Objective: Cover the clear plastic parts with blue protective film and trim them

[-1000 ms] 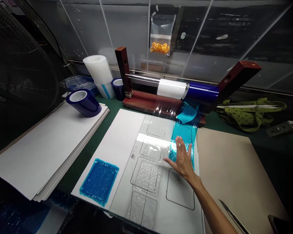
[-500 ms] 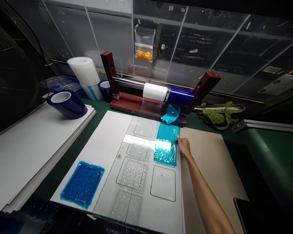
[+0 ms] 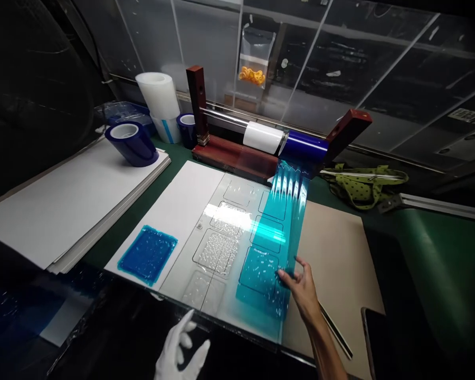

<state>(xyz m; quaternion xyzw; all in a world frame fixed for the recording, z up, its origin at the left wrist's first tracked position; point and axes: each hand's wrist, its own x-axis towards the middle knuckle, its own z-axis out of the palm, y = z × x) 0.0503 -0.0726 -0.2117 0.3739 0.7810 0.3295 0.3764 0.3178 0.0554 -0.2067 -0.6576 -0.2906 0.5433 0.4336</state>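
Note:
My bare right hand (image 3: 303,289) grips the right side of a translucent blue film (image 3: 261,264), its thumb on top. The film runs in a long strip from the dark blue roll (image 3: 305,145) on the stand, rippled near the roll and covering the right column of outlined rectangles on a clear sheet (image 3: 221,282). My left hand (image 3: 180,348), in a white glove, is below the sheet's front edge with its fingers apart, holding nothing. A separate blue film piece (image 3: 148,255) lies on white paper (image 3: 193,184) to the left.
The wooden stand (image 3: 233,155) also bears a white roll (image 3: 263,137). A stack of white sheets (image 3: 63,200) with a blue tape roll (image 3: 132,145) on it lies left; white rolls (image 3: 158,97) stand behind. Brown board (image 3: 336,243) and a green spotted bag (image 3: 364,184) are right.
My right hand has come down toward the front edge, drawing out much more blue film from the roll over the outlined rectangles. My gloved left hand has entered at the bottom.

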